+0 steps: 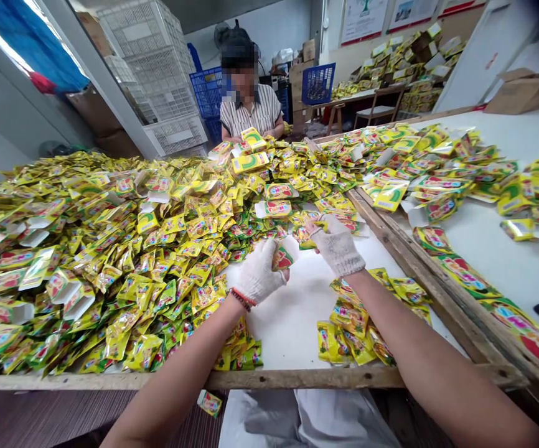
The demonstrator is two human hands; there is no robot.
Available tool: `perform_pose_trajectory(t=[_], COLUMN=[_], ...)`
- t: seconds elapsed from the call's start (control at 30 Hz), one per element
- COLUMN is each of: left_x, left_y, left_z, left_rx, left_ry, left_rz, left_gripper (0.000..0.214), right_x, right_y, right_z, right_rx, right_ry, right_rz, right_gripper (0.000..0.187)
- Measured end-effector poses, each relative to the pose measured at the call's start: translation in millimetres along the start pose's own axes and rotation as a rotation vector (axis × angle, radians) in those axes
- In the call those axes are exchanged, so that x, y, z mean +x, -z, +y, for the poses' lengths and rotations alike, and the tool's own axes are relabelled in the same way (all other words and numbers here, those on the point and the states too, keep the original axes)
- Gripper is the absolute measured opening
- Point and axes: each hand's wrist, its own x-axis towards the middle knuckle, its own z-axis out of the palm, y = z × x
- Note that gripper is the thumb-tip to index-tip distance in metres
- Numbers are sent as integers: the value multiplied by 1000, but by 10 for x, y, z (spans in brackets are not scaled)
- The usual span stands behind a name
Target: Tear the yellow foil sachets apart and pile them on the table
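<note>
My left hand, in a white knit glove with bare fingertips, is closed round a small printed carton. The carton's white flap points up and to the right. To its right, my gloved right hand has its thumb and fingers pinched together at the edge of the packet heap. A bit of yellow shows at those fingers, most likely a sachet, but the glove hides most of it. A big heap of yellow and green sachets spreads left of my hands. Several sachets lie under my right forearm.
A wooden rail divides the white tabletop; cartons lie beyond it. Across the table sits a person in a striped shirt. White crates are stacked behind. One carton lies below the front edge.
</note>
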Motion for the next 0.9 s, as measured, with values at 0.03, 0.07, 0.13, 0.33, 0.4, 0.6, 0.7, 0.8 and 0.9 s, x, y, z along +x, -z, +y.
perform_pose_trajectory(t=[0.03,0.07,0.13,0.33,0.4,0.6,0.7,0.8,0.9], left_x=[-82,-142,-206,-220,-226,-230,-230,-229,-214], left_y=[16,27,41,95,95,95,96,78,69], left_z=[2,1,-14,-69,-57,-86,-117,-102,-98], left_rx=[-6,-12,-32,-96,-77,-8,26,51,79], left_ry=[16,35,48,-117,-125,-109,-80,-130,-161], left_rz=[9,21,42,12,8,69,83,30,16], left_gripper=[50,49,45,44,38,51,64,62,61], right_x=[-44,-82,-136,-196,-236,-257,-237,-254,-268], right_y=[-43,-79,-117,-72,-77,-75,-70,-101,-108], right_z=[-16,-28,-32,0,-24,-84,-73,-75,-109], right_rx=[-31,-68,-153,-388,-468,-385,-364,-396,-286], right_ry=[36,84,177,332,429,375,289,288,227], right_rz=[-38,-73,-123,-278,-306,-295,-257,-248,-312], right_gripper=[27,25,22,23,24,20,17,7,11])
